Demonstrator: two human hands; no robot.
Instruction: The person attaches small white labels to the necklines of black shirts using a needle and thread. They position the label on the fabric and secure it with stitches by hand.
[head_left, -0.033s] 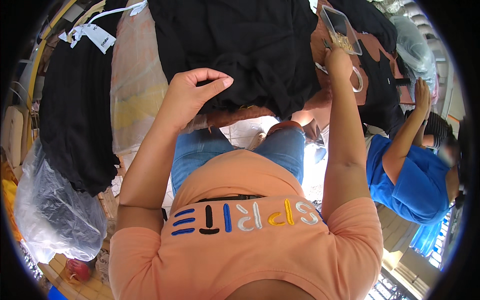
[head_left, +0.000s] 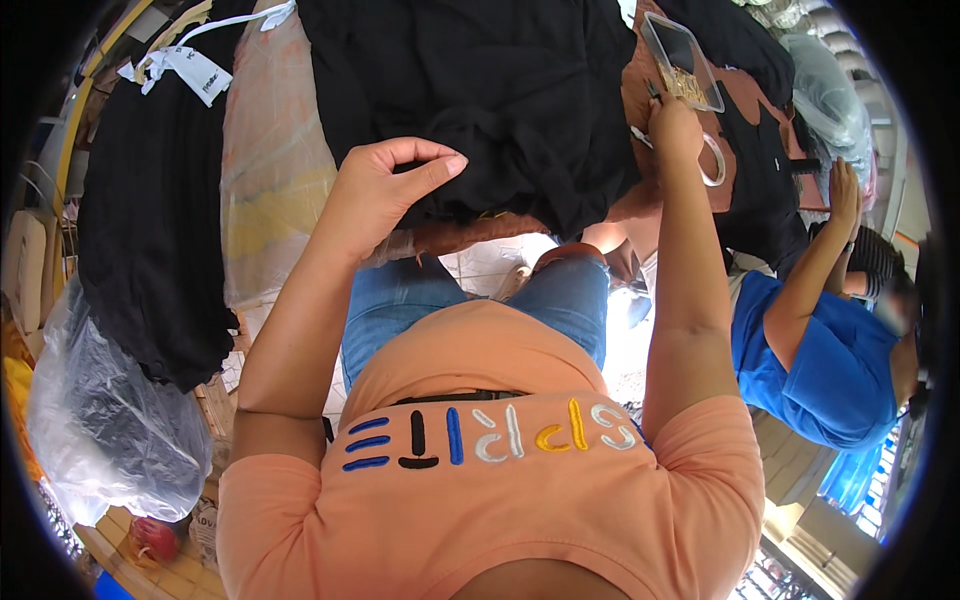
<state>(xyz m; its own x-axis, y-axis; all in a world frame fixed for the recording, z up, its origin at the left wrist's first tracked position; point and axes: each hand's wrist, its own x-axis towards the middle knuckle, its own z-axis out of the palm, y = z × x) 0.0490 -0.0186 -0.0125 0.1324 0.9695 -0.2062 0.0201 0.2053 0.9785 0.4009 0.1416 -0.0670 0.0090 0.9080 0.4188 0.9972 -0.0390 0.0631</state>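
The clear plastic box point(head_left: 711, 75) is lying at the far right of the desk point(head_left: 636, 60), its long axis running away from the person and leaning left at the far end. Small gold-coloured pieces point(head_left: 682, 85) are gathering at its near end, just beyond the right hand point(head_left: 677, 125). That hand is clearly the nearer one, and the pieces are lying straight ahead of its grip and slightly right. A small dark tool point(head_left: 653, 88) is poking out on the hand's left side; the fingertips are hiding, so I cannot tell what this grip is holding or how narrow it is.

A white ring point(head_left: 714, 160) is showing just beside the right wrist. Well left of the box, black cloth point(head_left: 470, 70) is covering the middle of the desk and bunching toward the near edge. The left hand point(head_left: 378, 185) is hovering at this cloth, its grip narrowing to a thumb-and-finger pinch; whether any fabric is sitting between the tips, I cannot tell.

Farther left, a clear plastic sheet point(head_left: 275, 150) is hanging beside more dark cloth point(head_left: 155, 220). At the right, a co-worker in blue point(head_left: 825, 350) is raising a hand point(head_left: 845, 190).
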